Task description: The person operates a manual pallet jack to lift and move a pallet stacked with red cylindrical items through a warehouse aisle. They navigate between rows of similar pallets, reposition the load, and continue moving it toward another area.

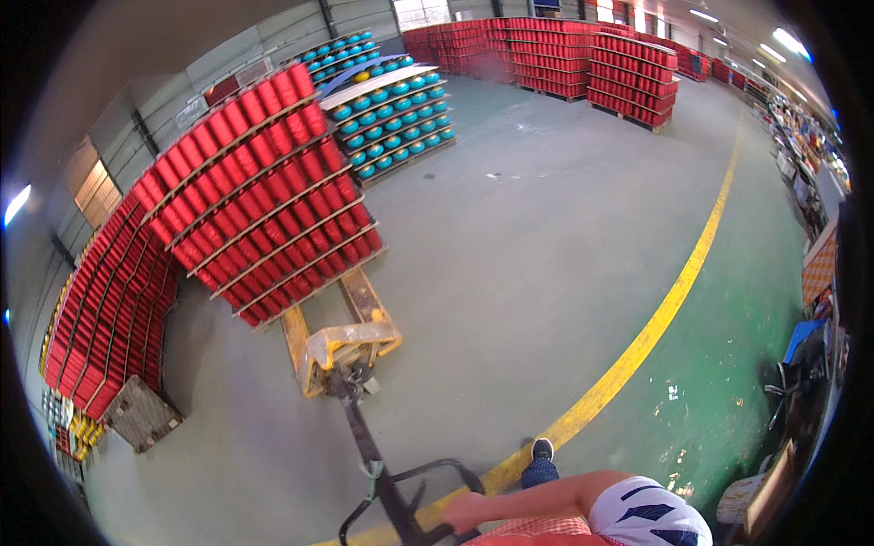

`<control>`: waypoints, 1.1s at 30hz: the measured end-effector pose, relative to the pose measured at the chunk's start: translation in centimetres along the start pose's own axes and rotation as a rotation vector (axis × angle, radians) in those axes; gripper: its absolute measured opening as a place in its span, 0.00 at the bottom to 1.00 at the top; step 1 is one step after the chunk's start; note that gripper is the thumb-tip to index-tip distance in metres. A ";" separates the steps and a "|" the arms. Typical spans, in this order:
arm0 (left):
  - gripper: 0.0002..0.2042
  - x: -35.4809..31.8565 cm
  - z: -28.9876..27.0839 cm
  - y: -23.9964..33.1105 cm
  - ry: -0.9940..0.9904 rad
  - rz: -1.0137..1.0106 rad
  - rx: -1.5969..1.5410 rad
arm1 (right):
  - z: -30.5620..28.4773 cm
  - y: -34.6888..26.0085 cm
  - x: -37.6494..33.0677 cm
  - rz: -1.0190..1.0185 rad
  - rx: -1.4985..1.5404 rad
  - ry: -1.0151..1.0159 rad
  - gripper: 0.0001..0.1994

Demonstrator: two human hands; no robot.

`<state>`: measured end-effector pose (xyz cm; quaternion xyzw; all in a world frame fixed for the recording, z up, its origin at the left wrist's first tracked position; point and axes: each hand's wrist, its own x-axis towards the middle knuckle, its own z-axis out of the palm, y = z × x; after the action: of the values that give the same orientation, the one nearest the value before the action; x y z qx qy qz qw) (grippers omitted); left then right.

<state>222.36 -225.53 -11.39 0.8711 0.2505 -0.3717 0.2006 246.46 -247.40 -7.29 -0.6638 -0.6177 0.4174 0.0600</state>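
My right hand (466,511) is closed around the right side of the dark looped handle (387,491) of a pallet jack, with my bare forearm reaching in from the lower right. The shaft runs forward to the worn yellow pallet jack (350,344). Its forks reach under a tall stack of red cylinders (264,196), layered between thin boards. A light-coloured strip is wrapped around the shaft near the handle. My left hand does not show.
More red cylinders (114,305) stand at the left by a leaning wooden board (143,415). Teal round items (396,118) are stacked behind. Red stacks (633,77) stand far off. A yellow floor line (642,341) curves along the right, beside a cluttered bench (824,273).
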 end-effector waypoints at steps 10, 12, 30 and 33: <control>0.16 1.1 -15.7 24.7 0.103 -0.168 -0.506 | -21.2 17.6 -8.0 -0.170 -0.198 0.141 0.10; 0.15 3.2 -15.7 29.2 0.129 -0.178 -0.654 | -24.4 20.9 -10.8 -0.197 -0.235 0.122 0.10; 0.08 15.7 -24.9 52.8 0.198 -0.328 -1.185 | -46.9 42.4 -15.2 -0.504 -0.388 -0.231 0.11; 0.07 17.0 -29.7 57.9 0.286 -0.336 -1.184 | -48.9 45.5 -14.0 -0.557 -0.405 -0.267 0.12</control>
<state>282.71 -250.76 4.43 0.6024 0.5714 -0.0763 0.5521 313.77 -248.67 3.89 -0.4083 -0.8473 0.3371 -0.0423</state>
